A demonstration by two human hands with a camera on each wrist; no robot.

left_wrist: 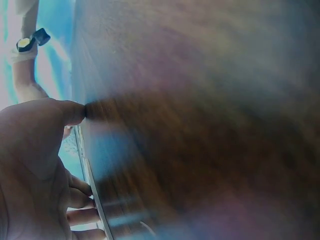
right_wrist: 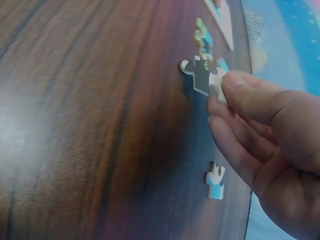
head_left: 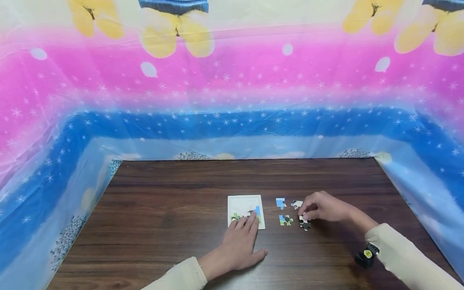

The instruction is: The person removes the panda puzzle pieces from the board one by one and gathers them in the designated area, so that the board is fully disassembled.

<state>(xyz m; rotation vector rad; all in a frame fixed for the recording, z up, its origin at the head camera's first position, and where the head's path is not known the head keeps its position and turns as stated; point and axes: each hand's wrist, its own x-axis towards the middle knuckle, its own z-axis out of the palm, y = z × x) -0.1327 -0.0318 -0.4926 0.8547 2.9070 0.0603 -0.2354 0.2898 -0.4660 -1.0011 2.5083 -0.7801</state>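
My left hand (head_left: 237,243) rests with outstretched fingers on the lower part of a white puzzle frame (head_left: 244,197), its thumb spread out on the table. Beside the fingers, blue, green and black patches of picture (head_left: 257,211) show inside the frame; the hand covers the rest. To the right, my right hand (head_left: 322,207) pinches a black-and-white jigsaw piece (right_wrist: 202,77) between thumb and fingers, tilted up in the right wrist view. Near it lie a blue piece (head_left: 280,202), a green-and-blue piece (head_left: 284,220) and a whitish piece (head_left: 297,204).
A dark wooden table (head_left: 163,189) carries everything. A pink and blue patterned cloth (head_left: 232,121) hangs along its back and sides. A black wrist device (head_left: 365,257) is strapped at the right sleeve.
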